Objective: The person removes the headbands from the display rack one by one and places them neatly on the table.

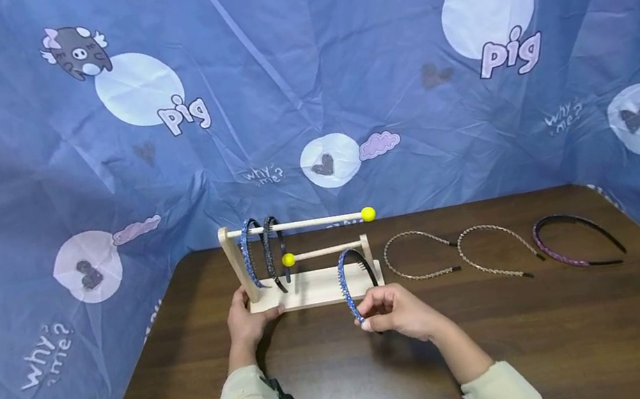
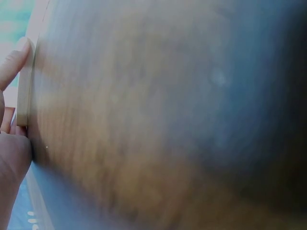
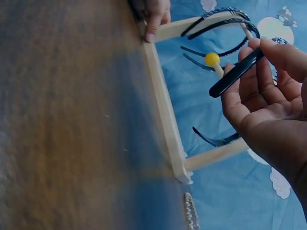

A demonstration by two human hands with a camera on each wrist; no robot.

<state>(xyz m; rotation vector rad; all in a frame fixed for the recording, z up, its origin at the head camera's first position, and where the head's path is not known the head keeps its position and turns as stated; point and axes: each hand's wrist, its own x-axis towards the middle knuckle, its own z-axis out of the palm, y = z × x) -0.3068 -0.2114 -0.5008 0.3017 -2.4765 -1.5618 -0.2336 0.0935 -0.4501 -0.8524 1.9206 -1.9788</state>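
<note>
A wooden headband stand [image 1: 311, 295] with two rods and yellow end balls sits on the table. My left hand [image 1: 248, 321] grips the left end of its base, thumb on the front edge; in the left wrist view the thumb lies on the wood. On the upper rod hang a blue headband [image 1: 246, 254] and a black headband [image 1: 269, 257]. In front of the stand's right part, my right hand [image 1: 399, 313] pinches another blue jewelled headband [image 1: 344, 284] low on one side, holding it upright. The right wrist view shows its dark end [image 3: 235, 76] between thumb and fingers.
Right of the stand, two thin beaded headbands [image 1: 428, 275] [image 1: 491, 272] and a purple-and-black headband [image 1: 559, 258] lie flat on the brown table [image 1: 509, 344]. A blue printed cloth [image 1: 277, 94] hangs behind the table and at its sides.
</note>
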